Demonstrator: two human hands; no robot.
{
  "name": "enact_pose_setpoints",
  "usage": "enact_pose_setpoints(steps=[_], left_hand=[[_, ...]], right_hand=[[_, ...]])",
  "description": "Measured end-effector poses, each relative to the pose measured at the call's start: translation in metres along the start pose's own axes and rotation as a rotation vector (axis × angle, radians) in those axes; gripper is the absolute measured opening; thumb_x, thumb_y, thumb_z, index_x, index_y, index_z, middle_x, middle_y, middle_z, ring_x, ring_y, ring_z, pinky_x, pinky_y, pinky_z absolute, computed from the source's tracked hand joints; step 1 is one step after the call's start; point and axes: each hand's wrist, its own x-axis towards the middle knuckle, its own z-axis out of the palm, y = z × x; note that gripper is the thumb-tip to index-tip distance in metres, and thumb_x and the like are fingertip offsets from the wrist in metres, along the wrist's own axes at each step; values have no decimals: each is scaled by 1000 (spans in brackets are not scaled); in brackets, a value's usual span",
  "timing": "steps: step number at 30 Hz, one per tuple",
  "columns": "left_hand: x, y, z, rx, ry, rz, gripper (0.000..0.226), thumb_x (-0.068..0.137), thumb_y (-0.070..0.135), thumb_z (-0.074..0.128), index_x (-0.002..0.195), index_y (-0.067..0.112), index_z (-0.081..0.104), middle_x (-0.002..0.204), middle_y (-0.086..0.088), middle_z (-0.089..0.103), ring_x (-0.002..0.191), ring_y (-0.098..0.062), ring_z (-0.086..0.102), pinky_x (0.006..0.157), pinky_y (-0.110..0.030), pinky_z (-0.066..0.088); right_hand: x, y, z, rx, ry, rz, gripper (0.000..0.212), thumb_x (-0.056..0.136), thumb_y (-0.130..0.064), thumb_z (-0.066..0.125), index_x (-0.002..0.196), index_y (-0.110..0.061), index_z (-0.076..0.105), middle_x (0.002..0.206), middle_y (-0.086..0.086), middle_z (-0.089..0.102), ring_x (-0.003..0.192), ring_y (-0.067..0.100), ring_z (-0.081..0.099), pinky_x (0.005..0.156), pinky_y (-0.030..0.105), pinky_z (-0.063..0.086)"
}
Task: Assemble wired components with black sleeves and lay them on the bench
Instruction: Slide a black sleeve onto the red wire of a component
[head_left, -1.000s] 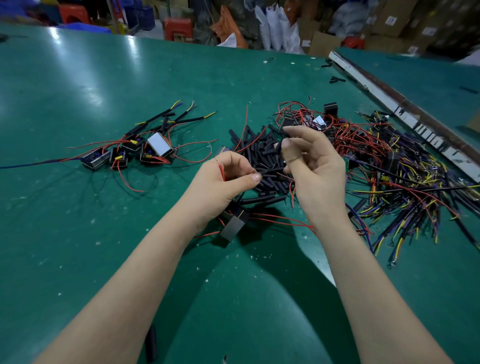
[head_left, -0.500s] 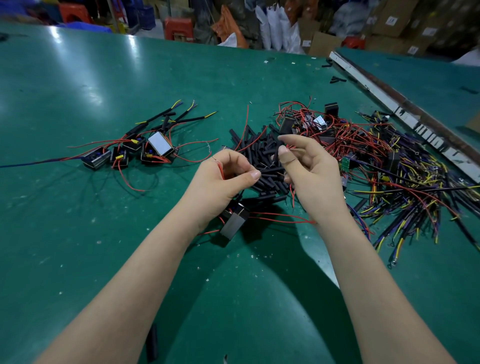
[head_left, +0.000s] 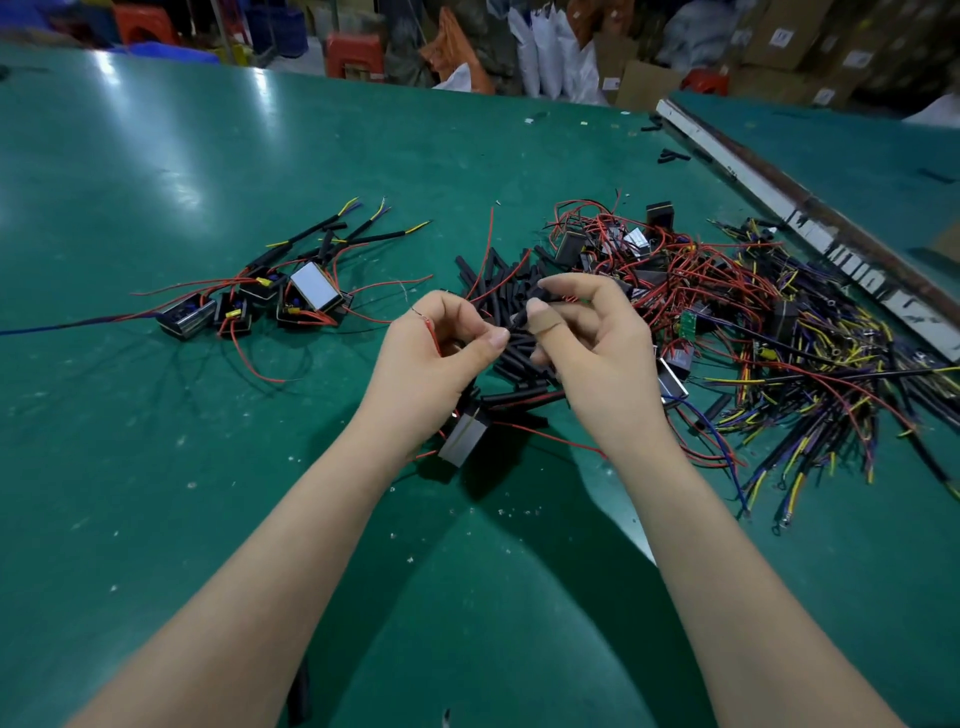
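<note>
The left hand (head_left: 436, 353) pinches the red wire (head_left: 432, 332) above the bench (head_left: 156, 493); the right hand (head_left: 587, 338) pinches a black sleeve (head_left: 517, 321); the sleeve bore should be aligned with the wire tip before sliding.

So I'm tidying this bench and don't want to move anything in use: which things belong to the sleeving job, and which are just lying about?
In the job:
- left hand, gripping a red wire
- right hand, pinching a black sleeve
- boxed component under the hands
- sleeve pile
- finished units
- wire heaps

Lying about:
- stray sleeve bits
- cardboard boxes
- red stools
</note>
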Motion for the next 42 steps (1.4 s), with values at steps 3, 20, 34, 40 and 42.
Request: enact_pose_setpoints(steps=[3, 20, 34, 40, 42], left_hand=[[-1, 0, 2, 60, 26, 19, 25, 84, 8, 69, 73, 19, 50, 70, 3, 56, 64, -9, 46, 62, -19, 39], [8, -4, -27, 387, -302, 22, 28, 76, 12, 78, 82, 25, 54, 80, 7, 66, 72, -7, 59, 79, -33, 50], [10, -8, -29, 267, -276, 49, 15, 83, 20, 70, 91, 27, 60, 88, 10, 65, 74, 6, 58, 71, -7, 44], [7, -11, -17, 225, -195, 112, 12, 84, 18, 71, 83, 28, 64, 64, 20, 62, 61, 6, 52, 63, -10, 41], [7, -11, -16, 185, -187, 92, 11, 85, 16, 70, 81, 26, 66, 59, 19, 60, 55, 6, 48, 57, -10, 39]], right_hand=[[-3, -1, 2, -83, 19, -126, 21, 89, -10, 65, 94, -29, 56, 77, -10, 65, 69, 1, 60, 69, 19, 49], [-1, 3, -1, -39, 63, 1, 38, 82, -17, 72, 105, -32, 46, 70, -15, 66, 59, 2, 49, 64, 15, 39], [-1, 8, -11, -356, -400, 98, 22, 80, -17, 76, 87, -27, 58, 77, -8, 69, 63, 4, 52, 64, 17, 42], [0, 4, -16, -463, -406, 41, 16, 82, -23, 72, 94, -29, 62, 83, -10, 68, 71, 16, 56, 66, 20, 45], [2, 4, -18, -488, -340, -10, 27, 82, -22, 72, 105, -29, 58, 87, -13, 64, 65, 9, 51, 65, 15, 42]])
